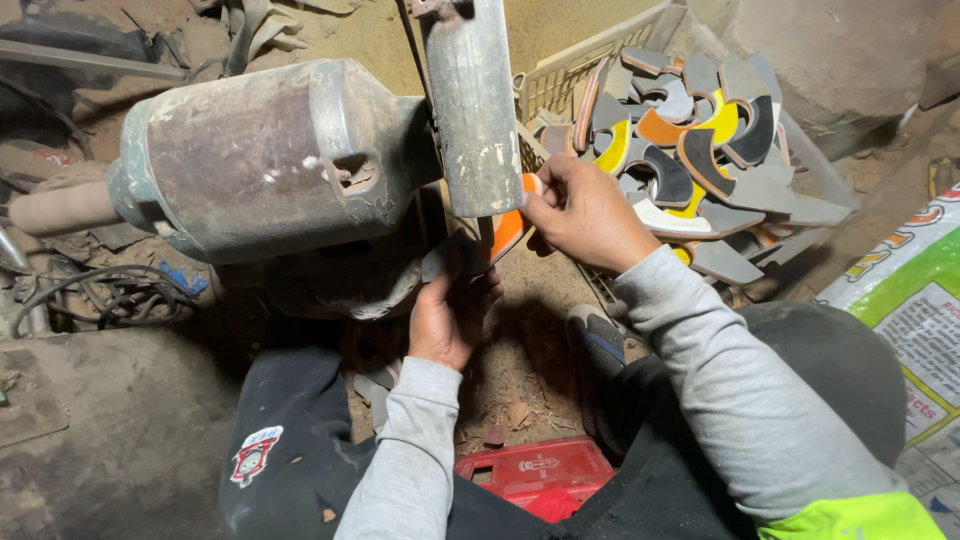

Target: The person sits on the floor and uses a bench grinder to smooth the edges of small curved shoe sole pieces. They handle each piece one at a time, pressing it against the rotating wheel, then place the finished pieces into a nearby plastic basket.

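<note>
Step in hand, as I judge it: grinding or shaping one piece against the machine, mid-contact. The right hand (585, 212), centre of the frame, pinches a curved orange-faced flat piece with a grey back (508, 232), fingers closed tight on its upper end, thumb side toward the wheel guard. The left hand (447, 318), just below and left of it, reaches up under the machine, fingers curled and closed on the lower end of that same piece; the fingertips are partly in shadow, so exactly how far they wrap is hard to tell. The piece sits at frame centre, tilted, touching or just beside the lower edge of the worn grey-green metal wheel guard (472, 100), which hangs down from top centre. Left of it, the big dusty cylindrical motor housing of the bench grinder (260, 160) fills the upper left. Both forearms in grey sleeves come up from the bottom edge, the right crossing in from the lower right, wrist bent inward, the left nearly vertical. In the upper right a cream plastic crate (585, 62) holds a heap of like curved pieces in orange, yellow, grey and white (690, 150), near the right hand. A red plastic box (535, 475) lies at bottom centre between the knees; a printed white and green sack (915, 300) is at the right edge; tangled black cables (100, 300) lie at the left. The next move, by my reckoning, calls for steady two-handed pressure and fingers kept off the wheel.
</note>
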Demonstrator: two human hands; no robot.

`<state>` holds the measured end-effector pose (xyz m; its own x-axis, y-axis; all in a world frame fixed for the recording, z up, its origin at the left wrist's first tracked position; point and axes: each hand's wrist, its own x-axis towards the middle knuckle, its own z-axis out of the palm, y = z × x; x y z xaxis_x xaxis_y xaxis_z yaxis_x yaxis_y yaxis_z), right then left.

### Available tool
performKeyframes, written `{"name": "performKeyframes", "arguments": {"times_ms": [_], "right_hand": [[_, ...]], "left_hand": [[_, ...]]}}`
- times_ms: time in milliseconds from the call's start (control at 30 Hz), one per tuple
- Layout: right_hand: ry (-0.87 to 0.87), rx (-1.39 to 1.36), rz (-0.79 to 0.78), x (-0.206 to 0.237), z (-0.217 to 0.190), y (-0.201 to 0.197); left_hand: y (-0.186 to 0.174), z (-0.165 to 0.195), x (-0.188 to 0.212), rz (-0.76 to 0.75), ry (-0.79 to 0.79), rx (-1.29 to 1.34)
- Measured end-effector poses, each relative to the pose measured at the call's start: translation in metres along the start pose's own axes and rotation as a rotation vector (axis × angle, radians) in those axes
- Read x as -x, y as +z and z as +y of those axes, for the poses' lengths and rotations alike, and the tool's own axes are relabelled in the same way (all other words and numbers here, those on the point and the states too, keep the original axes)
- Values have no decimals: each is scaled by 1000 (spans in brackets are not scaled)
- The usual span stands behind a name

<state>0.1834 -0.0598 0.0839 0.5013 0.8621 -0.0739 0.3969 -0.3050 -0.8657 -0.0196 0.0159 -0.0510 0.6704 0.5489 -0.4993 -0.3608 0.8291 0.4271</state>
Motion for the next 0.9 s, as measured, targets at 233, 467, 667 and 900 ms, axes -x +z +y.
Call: {"name": "performKeyframes", "arguments": {"times_ms": [233,467,667,900], "right_hand": [[104,-160,-146,20,2,17],[-1,0,-350,28,20,3],[-148,-27,-152,17,15,-14],[37,-120,0,5,3,-8]], "left_hand": [[2,26,30,-21,116,-135],[16,64,68,-123,552,-1132],[26,41,46,-101,541,-859],[19,2,6,-155,59,-10]]}}
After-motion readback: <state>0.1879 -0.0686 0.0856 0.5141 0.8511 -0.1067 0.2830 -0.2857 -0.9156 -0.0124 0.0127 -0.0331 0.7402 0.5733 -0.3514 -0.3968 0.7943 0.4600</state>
